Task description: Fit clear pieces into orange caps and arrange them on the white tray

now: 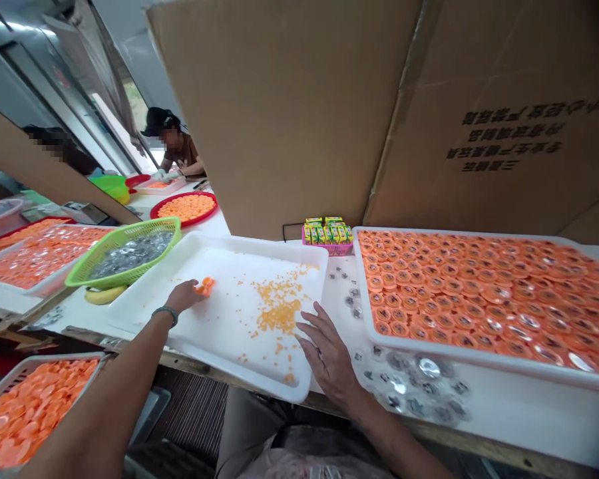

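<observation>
My left hand (184, 297) reaches into a white tray (209, 349), its fingers closed around a few small orange plastic pieces (207, 286) near the tray's left side. How firmly it grips them is hard to see. At the tray's right rim, my right hand (324, 346) is open, fingers spread, with nothing in it. Beside its fingertips lies a loose pile of tiny yellow-orange pellets (279, 314), with more scattered across the tray floor. Clear round discs with dark prints (409, 382) lie on the table to the right of this hand.
A large tray (429, 344) of orange round cases fills the right. Behind stand a cardboard wall (289, 120) and a pink basket (340, 249) of small packets. Left are a green basket (74, 273) of clear parts, a banana (104, 295) and a crate (94, 357). Another person (184, 150) works beyond.
</observation>
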A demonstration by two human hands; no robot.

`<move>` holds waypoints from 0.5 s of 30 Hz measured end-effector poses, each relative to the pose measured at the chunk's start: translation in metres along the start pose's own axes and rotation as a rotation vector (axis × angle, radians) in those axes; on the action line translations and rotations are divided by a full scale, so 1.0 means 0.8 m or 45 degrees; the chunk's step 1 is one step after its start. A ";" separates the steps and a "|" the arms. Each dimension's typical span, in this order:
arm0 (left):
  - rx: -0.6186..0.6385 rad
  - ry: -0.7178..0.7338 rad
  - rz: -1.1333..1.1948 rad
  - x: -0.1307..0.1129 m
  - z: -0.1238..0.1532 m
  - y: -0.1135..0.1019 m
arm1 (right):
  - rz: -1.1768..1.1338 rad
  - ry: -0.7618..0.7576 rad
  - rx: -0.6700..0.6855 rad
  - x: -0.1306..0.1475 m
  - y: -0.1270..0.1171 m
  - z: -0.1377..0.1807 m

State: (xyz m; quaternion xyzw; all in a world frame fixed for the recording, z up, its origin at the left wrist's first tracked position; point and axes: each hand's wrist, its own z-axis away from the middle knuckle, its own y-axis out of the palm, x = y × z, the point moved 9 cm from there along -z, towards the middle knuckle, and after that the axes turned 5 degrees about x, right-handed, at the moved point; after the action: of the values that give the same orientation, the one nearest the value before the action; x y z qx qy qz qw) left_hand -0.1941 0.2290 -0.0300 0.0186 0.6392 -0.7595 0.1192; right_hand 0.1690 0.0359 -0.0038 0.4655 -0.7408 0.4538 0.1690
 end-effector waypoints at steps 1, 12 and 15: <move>0.016 0.014 -0.034 0.001 -0.001 0.004 | -0.007 0.024 -0.007 -0.001 -0.002 0.004; 0.164 0.158 -0.214 -0.010 -0.004 0.015 | 0.420 0.519 0.159 -0.076 -0.026 0.056; 0.177 0.155 -0.224 -0.012 -0.003 0.019 | 0.565 0.499 0.324 -0.090 -0.009 0.019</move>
State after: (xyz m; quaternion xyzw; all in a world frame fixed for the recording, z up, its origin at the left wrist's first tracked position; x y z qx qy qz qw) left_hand -0.1817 0.2309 -0.0433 0.0166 0.5904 -0.8069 0.0116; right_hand 0.2140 0.0606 -0.0564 0.2139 -0.7148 0.6496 0.1458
